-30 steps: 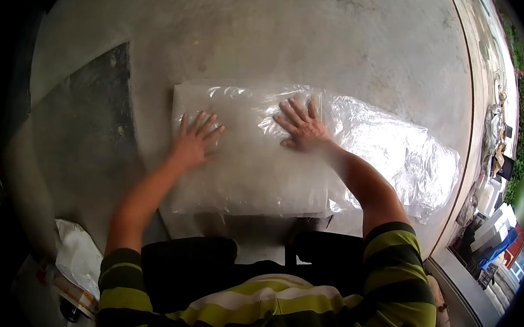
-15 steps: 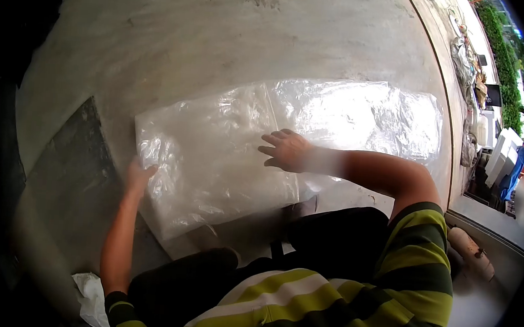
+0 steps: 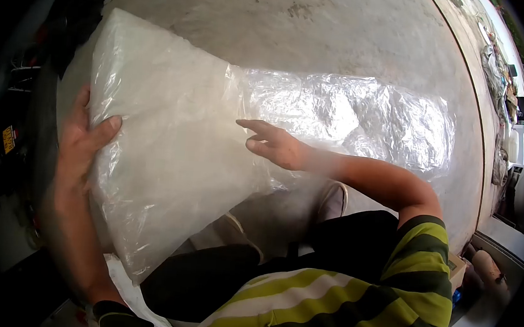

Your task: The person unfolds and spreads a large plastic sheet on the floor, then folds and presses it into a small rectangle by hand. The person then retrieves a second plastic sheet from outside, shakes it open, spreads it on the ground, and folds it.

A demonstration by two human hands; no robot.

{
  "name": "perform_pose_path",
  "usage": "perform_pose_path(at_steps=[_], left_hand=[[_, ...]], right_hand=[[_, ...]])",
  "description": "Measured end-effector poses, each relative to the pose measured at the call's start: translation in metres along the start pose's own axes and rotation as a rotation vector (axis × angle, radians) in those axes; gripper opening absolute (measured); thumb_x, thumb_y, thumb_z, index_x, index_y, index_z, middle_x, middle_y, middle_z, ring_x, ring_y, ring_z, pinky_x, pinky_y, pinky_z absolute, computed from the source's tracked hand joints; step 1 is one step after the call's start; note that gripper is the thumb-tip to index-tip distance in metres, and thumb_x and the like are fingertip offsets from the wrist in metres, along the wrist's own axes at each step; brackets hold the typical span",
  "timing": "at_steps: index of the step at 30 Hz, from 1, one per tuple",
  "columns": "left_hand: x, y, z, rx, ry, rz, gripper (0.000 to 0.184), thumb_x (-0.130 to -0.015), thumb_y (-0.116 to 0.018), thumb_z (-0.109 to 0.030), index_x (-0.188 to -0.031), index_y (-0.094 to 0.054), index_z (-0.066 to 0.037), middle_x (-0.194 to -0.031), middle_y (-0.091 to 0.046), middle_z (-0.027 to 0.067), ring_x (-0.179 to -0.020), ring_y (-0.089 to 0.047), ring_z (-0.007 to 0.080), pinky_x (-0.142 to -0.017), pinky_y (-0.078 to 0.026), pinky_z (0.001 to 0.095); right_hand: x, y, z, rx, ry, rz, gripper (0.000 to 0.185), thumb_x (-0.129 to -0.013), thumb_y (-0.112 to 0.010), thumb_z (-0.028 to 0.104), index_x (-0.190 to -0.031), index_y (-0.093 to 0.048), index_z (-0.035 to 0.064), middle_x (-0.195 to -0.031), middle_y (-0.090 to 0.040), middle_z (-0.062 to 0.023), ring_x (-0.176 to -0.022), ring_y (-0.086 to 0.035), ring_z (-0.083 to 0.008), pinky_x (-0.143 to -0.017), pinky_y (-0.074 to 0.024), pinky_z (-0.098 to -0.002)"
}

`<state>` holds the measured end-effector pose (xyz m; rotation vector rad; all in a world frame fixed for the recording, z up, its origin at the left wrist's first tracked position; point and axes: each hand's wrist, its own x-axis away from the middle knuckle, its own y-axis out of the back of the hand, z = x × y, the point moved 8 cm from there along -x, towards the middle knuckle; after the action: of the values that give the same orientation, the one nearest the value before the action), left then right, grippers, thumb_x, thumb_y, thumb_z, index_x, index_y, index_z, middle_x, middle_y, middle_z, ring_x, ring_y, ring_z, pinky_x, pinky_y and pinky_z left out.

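Note:
A thick, whitish flat bundle lies inside clear plastic, with its left end raised off the floor and tilted. What it is made of cannot be told. My left hand grips its left edge, thumb on the top face and fingers partly hidden behind. Shiny loose clear plastic sheeting stretches from its right end across the floor. My right hand is by the bundle's right end, fingers apart and pointing left; whether it touches the plastic is unclear.
Bare concrete floor surrounds the plastic. My shoe and bent knees are close to its near side. A white sheet-like piece lies by my left forearm. Dark clutter is at far left; several items line the right wall beyond a floor seam.
My left hand has lifted the bundle's left end up from the floor and moved up and left with it. The right hand stays near the bundle's right end.

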<state>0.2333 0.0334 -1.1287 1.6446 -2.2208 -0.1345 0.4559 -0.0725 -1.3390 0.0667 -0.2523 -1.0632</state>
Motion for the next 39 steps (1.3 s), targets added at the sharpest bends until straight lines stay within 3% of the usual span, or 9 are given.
perform_pose_path(at_steps=[3,10,15,21,24,27,28,31,39], left_hand=[[-0.001,-0.119,-0.059,0.126,-0.085,0.144,0.079,-0.076,-0.074,-0.012,-0.137,-0.030,0.010,-0.112,-0.059,0.0231,-0.095,-0.064,0.0255,-0.083,-0.054,0.0331],[-0.046,-0.334,-0.015,0.090,-0.115,0.498,0.069,-0.088,-0.067,-0.038,-0.134,-0.040,0.005,-0.102,-0.059,0.0156,-0.086,-0.059,0.0188,-0.082,-0.049,0.0316],[-0.052,-0.309,0.111,-0.587,-0.386,0.264,0.057,-0.090,-0.062,-0.038,-0.132,-0.049,-0.002,-0.126,-0.055,0.0198,-0.118,-0.052,0.0322,-0.100,-0.041,0.0394],[0.004,-0.287,0.210,-1.025,-0.379,0.252,0.070,-0.086,-0.061,-0.049,-0.144,-0.042,-0.012,-0.152,-0.030,0.0182,-0.141,-0.023,0.0387,-0.114,-0.014,0.0590],[0.027,-0.299,0.223,-1.063,-0.379,0.369,0.078,-0.082,-0.062,-0.054,-0.148,-0.036,-0.021,-0.157,-0.021,0.0130,-0.145,-0.013,0.0366,-0.112,-0.006,0.0663],[0.025,-0.316,0.250,-1.169,-0.349,0.511,0.082,-0.079,-0.062,-0.060,-0.149,-0.032,-0.030,-0.160,-0.013,0.0091,-0.147,-0.006,0.0347,-0.111,-0.003,0.0692],[0.025,-0.318,0.257,-1.179,-0.362,0.498,0.083,-0.079,-0.062,-0.061,-0.149,-0.032,-0.030,-0.160,-0.013,0.0090,-0.147,-0.006,0.0345,-0.110,-0.003,0.0698],[0.016,-0.318,0.265,-1.243,-0.376,0.512,0.084,-0.079,-0.059,-0.065,-0.150,-0.029,-0.032,-0.160,-0.013,0.0079,-0.147,-0.009,0.0334,-0.109,-0.006,0.0713],[-0.003,-0.335,0.310,-1.274,-0.303,0.519,0.085,-0.079,-0.054,-0.070,-0.151,-0.027,-0.034,-0.160,-0.013,0.0099,-0.146,-0.007,0.0380,-0.105,-0.005,0.0757]], right_hand=[[0.041,0.065,0.014,-0.690,-0.145,-0.058,0.089,-0.092,-0.032,0.070,-0.151,-0.019,0.0045,-0.144,-0.036,-0.0258,-0.123,-0.050,-0.0389,-0.095,-0.0487,-0.0484],[0.151,0.193,-0.051,-0.764,-0.338,-0.317,0.092,-0.090,-0.025,0.073,-0.152,-0.017,0.0056,-0.144,-0.038,-0.0246,-0.114,-0.056,-0.0342,-0.096,-0.0473,-0.0464],[0.223,0.182,-0.138,-0.505,-0.547,-0.392,0.077,-0.094,-0.062,0.033,-0.150,-0.020,0.0013,-0.143,-0.039,-0.0241,-0.113,-0.057,-0.0276,-0.082,-0.0543,-0.0369],[0.235,0.108,-0.205,-0.446,-0.517,-0.507,0.052,-0.083,-0.067,0.001,-0.130,-0.046,-0.0072,-0.103,-0.064,-0.0139,-0.093,-0.063,-0.0180,-0.079,-0.0527,-0.0314],[0.241,0.099,-0.218,-0.289,-0.609,-0.514,0.058,-0.082,-0.068,0.004,-0.132,-0.043,-0.0085,-0.104,-0.064,-0.0160,-0.097,-0.063,-0.0220,-0.083,-0.0517,-0.0339],[0.224,0.128,-0.155,0.692,-0.788,-0.516,0.068,-0.078,-0.074,0.015,-0.134,-0.043,-0.0064,-0.122,-0.056,-0.0248,-0.110,-0.057,-0.0375,-0.093,-0.0466,-0.0428],[0.204,0.135,-0.127,0.973,-0.560,-0.561,0.070,-0.077,-0.075,0.019,-0.135,-0.044,-0.0047,-0.131,-0.049,-0.0251,-0.120,-0.049,-0.0401,-0.102,-0.0381,-0.0461],[0.131,0.136,-0.093,1.086,-0.256,-0.521,0.069,-0.083,-0.067,0.043,-0.143,-0.043,0.0195,-0.153,-0.027,-0.0165,-0.143,-0.018,-0.0376,-0.111,-0.0150,-0.0638],[0.060,0.143,-0.200,1.158,-0.269,-0.322,0.072,-0.084,-0.052,0.063,-0.147,-0.035,0.0320,-0.157,-0.023,-0.0070,-0.145,-0.012,-0.0358,-0.112,-0.0063,-0.0673]])
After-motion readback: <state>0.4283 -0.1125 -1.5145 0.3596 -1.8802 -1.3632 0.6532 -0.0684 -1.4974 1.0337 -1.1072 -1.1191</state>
